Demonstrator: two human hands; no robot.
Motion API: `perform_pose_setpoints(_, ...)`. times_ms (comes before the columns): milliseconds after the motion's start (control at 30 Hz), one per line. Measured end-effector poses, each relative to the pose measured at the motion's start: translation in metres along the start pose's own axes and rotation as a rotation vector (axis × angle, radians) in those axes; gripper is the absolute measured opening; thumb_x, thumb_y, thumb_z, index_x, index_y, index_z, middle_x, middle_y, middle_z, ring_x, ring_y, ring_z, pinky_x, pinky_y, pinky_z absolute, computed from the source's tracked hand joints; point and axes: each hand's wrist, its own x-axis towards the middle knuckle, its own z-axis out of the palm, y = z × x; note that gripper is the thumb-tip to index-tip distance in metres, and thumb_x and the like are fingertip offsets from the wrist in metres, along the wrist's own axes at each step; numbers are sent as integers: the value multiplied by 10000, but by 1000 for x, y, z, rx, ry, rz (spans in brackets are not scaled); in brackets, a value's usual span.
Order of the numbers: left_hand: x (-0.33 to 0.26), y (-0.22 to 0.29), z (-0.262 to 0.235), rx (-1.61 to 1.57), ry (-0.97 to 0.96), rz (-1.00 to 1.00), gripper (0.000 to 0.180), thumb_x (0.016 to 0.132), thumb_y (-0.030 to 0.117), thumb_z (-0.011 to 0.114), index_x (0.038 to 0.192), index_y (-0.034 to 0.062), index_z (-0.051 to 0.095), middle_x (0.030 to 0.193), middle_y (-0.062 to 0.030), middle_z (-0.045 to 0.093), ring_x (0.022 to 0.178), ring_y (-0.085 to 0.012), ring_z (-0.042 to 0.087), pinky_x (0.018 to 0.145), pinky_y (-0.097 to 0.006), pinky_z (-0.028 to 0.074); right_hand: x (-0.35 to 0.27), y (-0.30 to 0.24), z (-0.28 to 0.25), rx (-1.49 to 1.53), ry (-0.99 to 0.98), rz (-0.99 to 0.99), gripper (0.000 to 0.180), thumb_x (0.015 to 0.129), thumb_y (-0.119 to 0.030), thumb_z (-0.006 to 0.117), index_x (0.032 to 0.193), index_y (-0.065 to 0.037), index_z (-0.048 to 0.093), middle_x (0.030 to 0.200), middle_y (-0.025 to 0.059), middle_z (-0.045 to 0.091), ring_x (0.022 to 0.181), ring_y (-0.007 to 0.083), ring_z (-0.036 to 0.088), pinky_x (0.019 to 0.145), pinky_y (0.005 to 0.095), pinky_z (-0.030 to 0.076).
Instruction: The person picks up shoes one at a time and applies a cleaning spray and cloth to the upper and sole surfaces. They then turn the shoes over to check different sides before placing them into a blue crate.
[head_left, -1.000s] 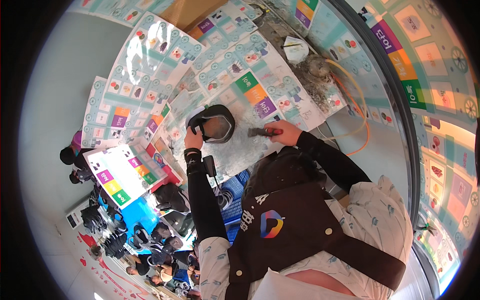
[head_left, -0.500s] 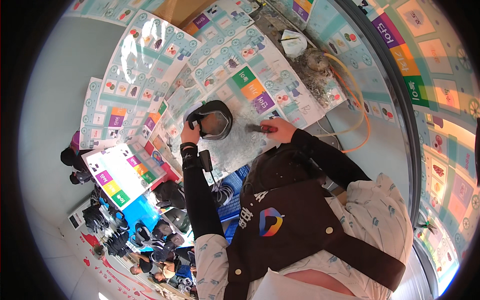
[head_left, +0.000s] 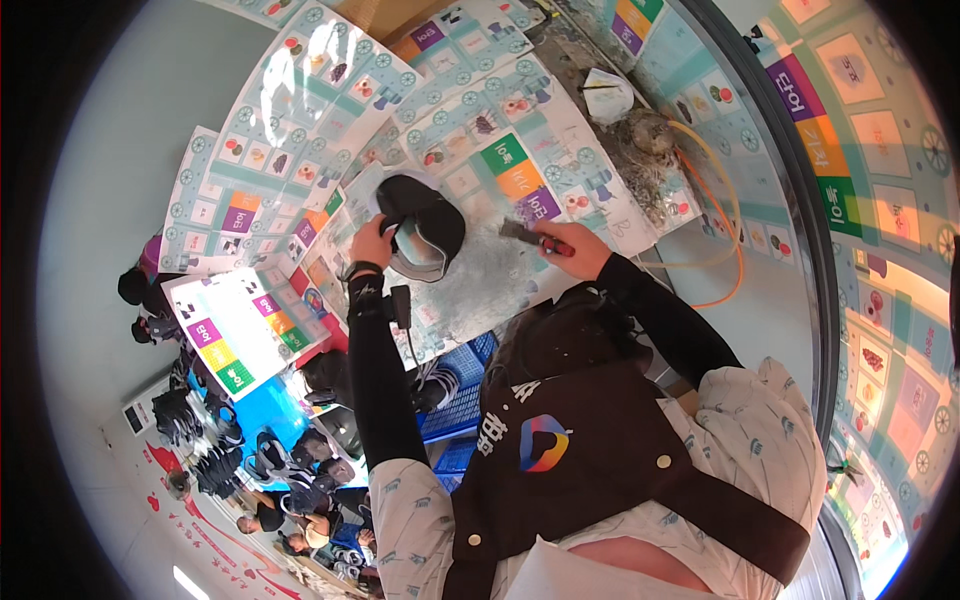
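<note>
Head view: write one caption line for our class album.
At a pattern-covered worktop, the left hand holds a black cap-like piece and the right hand a red-handled tool.

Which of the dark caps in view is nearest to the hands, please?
The black cap above the patterned, paper-covered worktop: the left hand grips its edge, while the other caps lie farther off, toward the picture's lower left.
</note>
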Motion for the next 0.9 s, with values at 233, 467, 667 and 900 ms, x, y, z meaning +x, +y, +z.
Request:
perform_pose_setpoints(233, 14, 1, 25, 35, -57, 32, 372, 909, 236, 670, 1254, 113, 609, 1086, -212, 672, 1037, -406, 631, 878, -492, 502, -6, -24, 7, -92, -176, -84, 220, 776, -136, 601, 994, -111, 591, 748, 194, 595, 764, 422, 610, 667, 501, 451)
perform_pose_setpoints(467, 13, 5, 23, 15, -70, 23, 371, 897, 212, 684, 1246, 110, 614, 1080, -220, 669, 1035, -411, 630, 883, -488, 499, -4, -4, 24, -192, -237, -172, 239, 769, -133, 608, 1007, -117, 607, 744, 170, 610, 766, 403, 629, 645, 487, 448)
perform_pose_setpoints(667, 8, -1, 26, 13, -41, 28, 381, 897, 249, 686, 1242, 103, 619, 1064, -227, 667, 1030, -417, 628, 878, -495, 497, 6, 9, 30, -230, -210, -50, 192, 779, -128, 573, 966, -110, 612, 749, 176, 620, 752, 403, 620, 655, 498, 444)
perform_pose_setpoints(900, 3, 8, 16, -88, -30, 92, 482, 935, 451, 624, 1201, 50, 643, 1034, -244, 668, 1006, -425, 629, 863, -495, 495, 25, 4, 10, -113, -145, -83, 200, 777, -131, 562, 972, -113, 605, 746, 191, 609, 747, 412, 607, 643, 502, 431)
